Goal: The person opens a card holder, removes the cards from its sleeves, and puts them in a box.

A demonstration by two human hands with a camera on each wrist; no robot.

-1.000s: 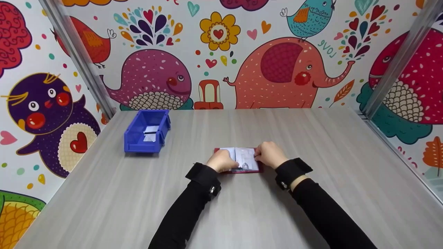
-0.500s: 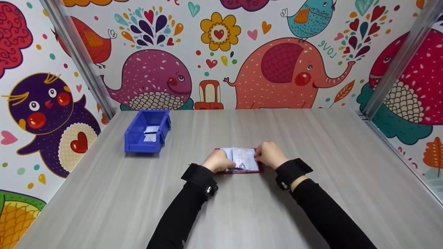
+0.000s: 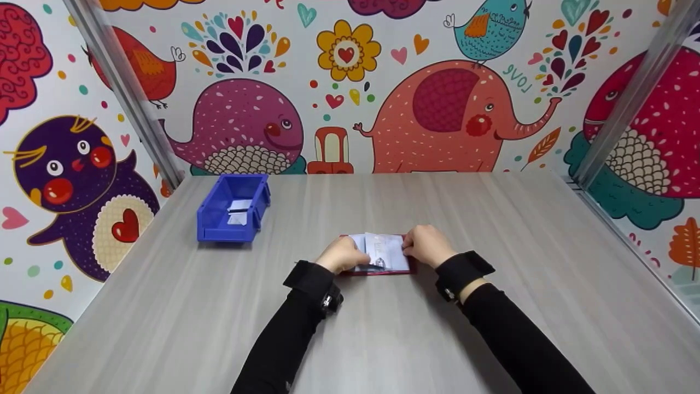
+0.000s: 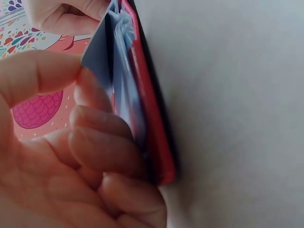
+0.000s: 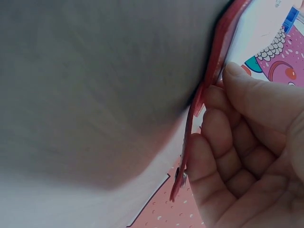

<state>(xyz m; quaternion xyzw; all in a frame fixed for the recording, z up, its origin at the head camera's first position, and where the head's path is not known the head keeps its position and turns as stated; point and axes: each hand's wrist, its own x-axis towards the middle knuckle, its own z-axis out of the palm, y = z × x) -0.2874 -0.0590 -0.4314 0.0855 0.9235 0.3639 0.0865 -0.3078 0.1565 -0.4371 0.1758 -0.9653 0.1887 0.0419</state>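
A red card holder (image 3: 395,273) lies spread on the table, with pale translucent sleeves (image 4: 124,71) inside. My left hand (image 3: 340,255) pinches the edge of a pale card-like leaf (image 4: 99,56) between thumb and index finger, lifting it at a slant from the sleeves. Whether this leaf is a loose card or a sleeve page I cannot tell. At the other end, my right hand (image 3: 429,244) holds the holder's right edge, thumb on the inner side. A red strap (image 5: 187,142) with a metal snap runs along its curled fingers.
A blue plastic bin (image 3: 225,233) stands at the back left of the table, with white card-like pieces (image 3: 238,217) and a dark strip inside. Patterned walls (image 3: 339,109) border the table (image 3: 383,339) at the back and sides.
My left hand has shifted slightly left, and the pale leaf that it pinches has moved left and tilted up. The right hand and the bin look unmoved.
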